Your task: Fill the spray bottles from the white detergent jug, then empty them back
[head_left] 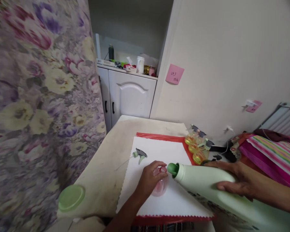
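My left hand grips the neck of a small pink see-through spray bottle that stands on a white sheet with a scalloped edge. My right hand is wrapped around a large pale green jug, tipped nearly level. Its dark green spout is close beside the bottle's open mouth; I cannot make out any liquid passing between them. Left of my hand, a grey and green trigger spray head lies on the sheet, its thin tube reaching leftward onto the table.
A round green cap lies at the table's left front. Several spray bottles with yellow liquid stand at the right back. Red material shows under the white sheet. A floral curtain hangs at the left, and a wall rises behind.
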A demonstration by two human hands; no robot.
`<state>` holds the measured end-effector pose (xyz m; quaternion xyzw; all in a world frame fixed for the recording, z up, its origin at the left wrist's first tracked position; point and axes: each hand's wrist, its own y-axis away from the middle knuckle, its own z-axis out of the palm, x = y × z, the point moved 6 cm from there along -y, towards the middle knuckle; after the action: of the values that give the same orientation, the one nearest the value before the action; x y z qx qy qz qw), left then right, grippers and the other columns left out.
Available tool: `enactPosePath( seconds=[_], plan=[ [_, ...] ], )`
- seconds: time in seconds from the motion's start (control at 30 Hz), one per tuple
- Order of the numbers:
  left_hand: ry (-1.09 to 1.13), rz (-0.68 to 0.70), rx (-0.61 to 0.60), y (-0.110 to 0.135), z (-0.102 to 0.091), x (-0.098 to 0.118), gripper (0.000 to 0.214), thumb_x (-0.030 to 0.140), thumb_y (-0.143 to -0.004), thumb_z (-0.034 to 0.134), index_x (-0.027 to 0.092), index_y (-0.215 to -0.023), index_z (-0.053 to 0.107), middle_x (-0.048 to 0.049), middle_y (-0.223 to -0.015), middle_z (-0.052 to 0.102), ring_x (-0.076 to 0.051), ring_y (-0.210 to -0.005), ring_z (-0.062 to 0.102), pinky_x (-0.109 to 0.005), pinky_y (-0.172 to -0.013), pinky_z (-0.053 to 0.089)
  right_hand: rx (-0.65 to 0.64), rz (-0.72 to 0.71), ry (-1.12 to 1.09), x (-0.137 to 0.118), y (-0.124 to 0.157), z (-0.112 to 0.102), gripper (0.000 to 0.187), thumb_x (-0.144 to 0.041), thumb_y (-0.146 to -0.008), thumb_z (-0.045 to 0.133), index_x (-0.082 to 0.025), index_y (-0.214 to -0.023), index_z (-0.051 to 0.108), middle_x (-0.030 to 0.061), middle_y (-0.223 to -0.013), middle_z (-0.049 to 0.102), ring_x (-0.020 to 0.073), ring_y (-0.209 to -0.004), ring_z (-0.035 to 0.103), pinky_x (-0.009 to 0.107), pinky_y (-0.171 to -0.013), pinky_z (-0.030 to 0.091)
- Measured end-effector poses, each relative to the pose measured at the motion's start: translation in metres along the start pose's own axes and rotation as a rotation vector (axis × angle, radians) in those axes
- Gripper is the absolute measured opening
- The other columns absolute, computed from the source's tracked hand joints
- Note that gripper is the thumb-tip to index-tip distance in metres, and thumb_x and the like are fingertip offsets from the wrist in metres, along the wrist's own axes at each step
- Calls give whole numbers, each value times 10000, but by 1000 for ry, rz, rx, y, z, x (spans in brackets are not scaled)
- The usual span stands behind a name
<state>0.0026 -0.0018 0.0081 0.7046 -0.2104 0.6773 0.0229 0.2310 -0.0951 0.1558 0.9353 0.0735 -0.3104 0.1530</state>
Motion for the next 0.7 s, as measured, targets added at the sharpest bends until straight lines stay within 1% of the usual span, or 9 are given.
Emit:
enactPosePath(
  seconds=[0.07,0.23,0.3,0.43,0.57,0.67,0.7],
  plan=[
    [10,-1,-10,0,0,-1,227,220,-731,685,220,-956,714,-43,-974,720,-221,-954,646,-302,-869,470,-16,-3,15,-1,-2,0,596,-554,-758,645,-236,-1261,625,55,-1045,733,281,-860,695,277,-690,563],
    [34,5,-28,-1,0,-2,220,217,-731,693,222,-948,724,-41,-968,722,-218,-946,649,-295,-858,476,-77,5,60,1,-6,1,548,-502,-824,610,-269,-1318,567,34,-1091,718,264,-883,690,248,-671,543],
    [41,10,-27,-1,0,-2,212,225,-736,696,223,-946,724,-39,-964,722,-214,-938,651,-292,-853,478,-81,5,74,-1,-7,0,540,-489,-827,614,-268,-1317,568,34,-1102,714,264,-895,686,251,-700,541],
    [56,18,-24,0,0,-2,189,254,-739,713,215,-923,727,-36,-945,720,-209,-921,653,-282,-837,478,-79,3,67,-13,-8,-1,527,-451,-815,636,-231,-1292,594,60,-1130,706,279,-925,679,258,-764,538],
    [76,24,-20,-1,-1,-3,179,249,-733,723,210,-908,732,-33,-924,719,-203,-904,653,-275,-824,477,-86,2,54,-22,-9,0,489,-435,-823,628,-230,-1266,616,63,-1101,719,276,-914,686,230,-694,539],
    [84,41,-19,-1,-2,-4,189,266,-734,730,211,-914,735,-35,-927,721,-206,-908,654,-280,-823,478,-95,0,81,-20,-10,1,455,-444,-838,610,-231,-1238,630,59,-1065,727,261,-892,691,220,-686,536],
    [83,45,-17,-1,-2,-5,188,275,-736,729,211,-913,736,-36,-926,722,-207,-907,654,-281,-821,479,-75,-2,95,-18,-11,0,445,-447,-827,625,-234,-1217,644,53,-1041,732,251,-865,695,218,-681,537]
  ],
)
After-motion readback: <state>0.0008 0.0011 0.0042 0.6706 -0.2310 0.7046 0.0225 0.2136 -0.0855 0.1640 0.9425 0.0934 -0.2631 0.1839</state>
